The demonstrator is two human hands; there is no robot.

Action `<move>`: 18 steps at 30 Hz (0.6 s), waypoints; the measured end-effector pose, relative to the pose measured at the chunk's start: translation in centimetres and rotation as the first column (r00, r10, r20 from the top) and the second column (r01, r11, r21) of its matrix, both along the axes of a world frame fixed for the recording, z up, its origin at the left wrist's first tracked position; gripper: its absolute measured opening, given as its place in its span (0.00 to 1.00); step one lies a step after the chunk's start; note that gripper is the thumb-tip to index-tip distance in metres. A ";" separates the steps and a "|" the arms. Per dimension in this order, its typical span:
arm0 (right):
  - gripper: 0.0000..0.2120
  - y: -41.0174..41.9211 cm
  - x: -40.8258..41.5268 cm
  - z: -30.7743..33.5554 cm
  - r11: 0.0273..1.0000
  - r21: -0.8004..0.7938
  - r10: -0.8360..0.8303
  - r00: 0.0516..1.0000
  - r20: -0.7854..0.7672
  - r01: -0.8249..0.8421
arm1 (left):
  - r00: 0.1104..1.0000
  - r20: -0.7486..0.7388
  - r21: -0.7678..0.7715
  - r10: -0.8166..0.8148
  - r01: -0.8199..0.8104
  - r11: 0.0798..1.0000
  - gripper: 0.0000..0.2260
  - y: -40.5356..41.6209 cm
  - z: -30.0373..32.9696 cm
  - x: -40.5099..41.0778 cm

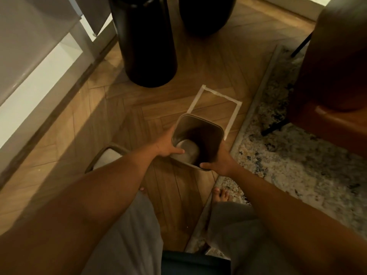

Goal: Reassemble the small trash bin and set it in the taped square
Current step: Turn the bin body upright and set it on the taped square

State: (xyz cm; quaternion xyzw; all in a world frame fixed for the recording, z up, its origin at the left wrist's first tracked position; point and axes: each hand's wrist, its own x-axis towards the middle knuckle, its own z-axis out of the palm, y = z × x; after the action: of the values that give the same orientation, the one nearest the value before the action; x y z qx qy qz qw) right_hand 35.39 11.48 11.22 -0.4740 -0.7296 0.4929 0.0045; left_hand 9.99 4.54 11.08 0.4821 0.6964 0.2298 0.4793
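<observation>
I have the bin body (pixel 198 141) held up off the floor between both hands, its open mouth tilted toward me so I look down at a pale, shiny bottom inside. My left hand (pixel 168 146) clamps the near-left rim, thumb hooked over the edge into the opening and fingers wrapped out of sight on the outside wall. My right hand (pixel 220 162) cups the near-right corner from below and outside, thumb lying along the rim. Both hands are closed on the bin, not spread.

Just beyond the hands, partly hidden behind the bin, lies the taped square (pixel 215 108) on the wooden floor (pixel 127 120). Beneath my left forearm, on the floor, sits another piece (pixel 108 158) with a dark frame and pale centre; I judge it to be the bin's lid or top ring, but I cannot be sure.

I judge the bin to be light and stiff: thin rigid walls that should not buckle under a rim grip, though smooth enough to slide if I only pinch. Holding two opposite sides of the rim seems soundest, with fingers kept outside so nothing blocks a lid seating. The rim looks like the strongest part; the walls taper, so a lower grasp could slip. Set down, it should stand stable on its flat base.
</observation>
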 end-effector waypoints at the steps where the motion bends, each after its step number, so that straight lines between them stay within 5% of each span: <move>1: 0.59 0.0 0.3 0.0 1.000 0.009 -0.001 1.000 0.018 0.001 | 0.999 -0.001 -0.004 -0.035 0.035 0.999 0.52 0.1 0.0 0.2; 8: 0.68 -0.6 1.1 -0.1 0.998 0.038 0.046 0.977 0.210 -0.055 | 0.978 -0.075 -0.057 -0.193 0.189 0.980 0.65 0.2 0.1 0.3; 18: 0.69 -1.1 0.6 -0.5 0.990 0.084 0.076 0.929 0.361 -0.114 | 0.961 -0.160 -0.133 -0.227 0.207 0.969 0.66 0.3 0.2 0.9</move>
State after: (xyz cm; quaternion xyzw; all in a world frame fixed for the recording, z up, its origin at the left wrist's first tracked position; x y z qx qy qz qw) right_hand 36.04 10.39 10.68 -0.5187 -0.7651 0.3597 -0.1273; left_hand 10.91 4.79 11.24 0.5456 0.6906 0.0923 0.4658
